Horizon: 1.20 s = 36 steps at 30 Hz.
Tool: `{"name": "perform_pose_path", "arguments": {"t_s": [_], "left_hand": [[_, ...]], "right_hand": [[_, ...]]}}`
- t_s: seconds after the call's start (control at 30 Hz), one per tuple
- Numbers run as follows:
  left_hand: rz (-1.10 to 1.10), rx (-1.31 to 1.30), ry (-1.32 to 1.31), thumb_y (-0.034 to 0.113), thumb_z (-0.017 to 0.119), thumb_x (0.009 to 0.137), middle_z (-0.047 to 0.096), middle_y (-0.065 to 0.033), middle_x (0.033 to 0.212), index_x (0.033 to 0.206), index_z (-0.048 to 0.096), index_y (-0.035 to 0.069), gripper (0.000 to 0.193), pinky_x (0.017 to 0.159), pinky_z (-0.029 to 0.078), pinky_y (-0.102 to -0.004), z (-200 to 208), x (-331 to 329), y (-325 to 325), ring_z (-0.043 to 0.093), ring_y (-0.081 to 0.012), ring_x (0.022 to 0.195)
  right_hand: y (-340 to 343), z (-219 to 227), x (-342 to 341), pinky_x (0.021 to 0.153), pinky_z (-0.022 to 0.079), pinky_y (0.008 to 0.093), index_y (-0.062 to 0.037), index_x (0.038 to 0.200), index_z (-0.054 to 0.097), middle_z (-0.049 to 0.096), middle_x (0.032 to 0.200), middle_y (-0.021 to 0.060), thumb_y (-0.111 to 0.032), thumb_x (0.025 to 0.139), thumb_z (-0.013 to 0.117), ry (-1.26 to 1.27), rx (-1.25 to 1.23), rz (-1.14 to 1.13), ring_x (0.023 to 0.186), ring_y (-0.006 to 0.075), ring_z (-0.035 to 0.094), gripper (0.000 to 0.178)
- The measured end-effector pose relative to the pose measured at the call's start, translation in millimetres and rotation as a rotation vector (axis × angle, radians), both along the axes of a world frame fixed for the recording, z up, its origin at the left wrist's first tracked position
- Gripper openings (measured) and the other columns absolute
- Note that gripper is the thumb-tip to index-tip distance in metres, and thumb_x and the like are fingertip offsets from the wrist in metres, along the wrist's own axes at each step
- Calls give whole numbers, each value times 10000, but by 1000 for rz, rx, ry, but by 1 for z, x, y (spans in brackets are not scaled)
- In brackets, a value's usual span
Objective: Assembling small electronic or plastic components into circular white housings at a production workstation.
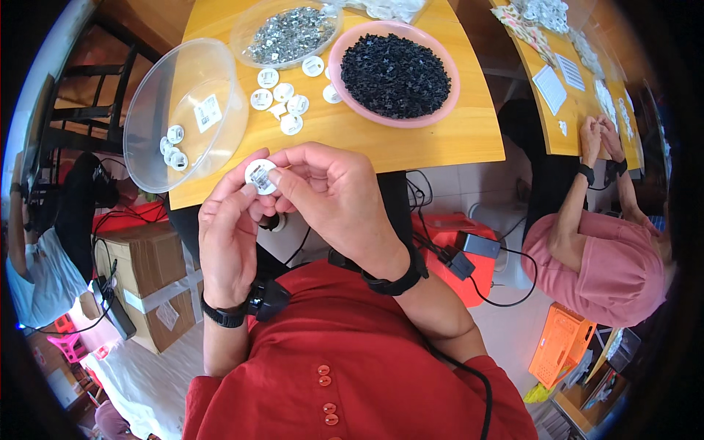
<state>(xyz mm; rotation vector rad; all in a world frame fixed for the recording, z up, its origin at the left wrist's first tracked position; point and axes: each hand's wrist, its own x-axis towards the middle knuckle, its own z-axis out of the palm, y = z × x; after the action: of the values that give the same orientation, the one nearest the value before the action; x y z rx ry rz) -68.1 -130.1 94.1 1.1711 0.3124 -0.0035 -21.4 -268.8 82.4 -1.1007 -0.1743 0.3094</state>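
Note:
Just off the table's near edge, both hands hold one small round white plastic piece (260,177) with metal parts set in its face. My left hand (229,227) grips its lower left rim between thumb and fingers. The thumb of my right hand (330,194) presses on the right side of its face, and the other fingers curl behind it. Similar white round pieces (283,92) lie loose on the table beyond my hands. Several more pieces (175,134) sit inside a clear plastic tub (235,121) to the left.
A pink bowl (456,88) of small black parts and a clear bowl (236,37) of small metal parts stand on the wooden table (469,139). A cardboard box (139,286) is below left. Right of me, a person in pink (601,268) works at another table (565,143). Cables hang near a red stool (447,235).

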Motion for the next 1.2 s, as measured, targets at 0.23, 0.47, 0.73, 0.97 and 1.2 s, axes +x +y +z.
{"name": "perform_pose_path", "arguments": {"t_s": [0.23,0.47,0.73,0.97,1.2], "left_hand": [[107,-248,38,87,479,932,626,-76,991,1228,517,-41,324,745,517,-240,2,3,-8,611,-121,793],[157,-293,72,114,485,930,594,-27,893,1164,538,26,256,722,467,-256,0,5,-16,557,-109,783],[146,-365,108,103,458,922,591,-12,895,1134,538,40,236,738,452,-267,-6,4,-10,552,-103,789],[183,-354,120,101,453,920,591,-30,914,1128,537,38,233,746,448,-271,2,4,-17,551,-116,807],[164,-335,78,103,454,920,595,-35,948,1114,548,33,227,766,449,-270,-6,1,-14,547,-113,816]], "right_hand": [[8,-4,-7,565,506,244,53,965,648,669,723,108,-45,880,612,-150,-89,-96,634,112,644,135],[6,-5,-10,562,481,315,15,973,648,637,745,162,-45,864,595,-299,-252,-160,618,269,625,136],[8,-2,-11,584,487,331,8,968,646,645,789,158,-41,862,601,-478,-365,-250,679,293,640,125],[11,-10,-13,591,494,317,2,997,662,655,785,152,-32,866,602,-248,-201,-157,666,264,650,148],[7,-2,-14,602,511,282,4,994,667,680,823,146,-15,861,614,-486,-406,-230,684,220,668,144]]}}
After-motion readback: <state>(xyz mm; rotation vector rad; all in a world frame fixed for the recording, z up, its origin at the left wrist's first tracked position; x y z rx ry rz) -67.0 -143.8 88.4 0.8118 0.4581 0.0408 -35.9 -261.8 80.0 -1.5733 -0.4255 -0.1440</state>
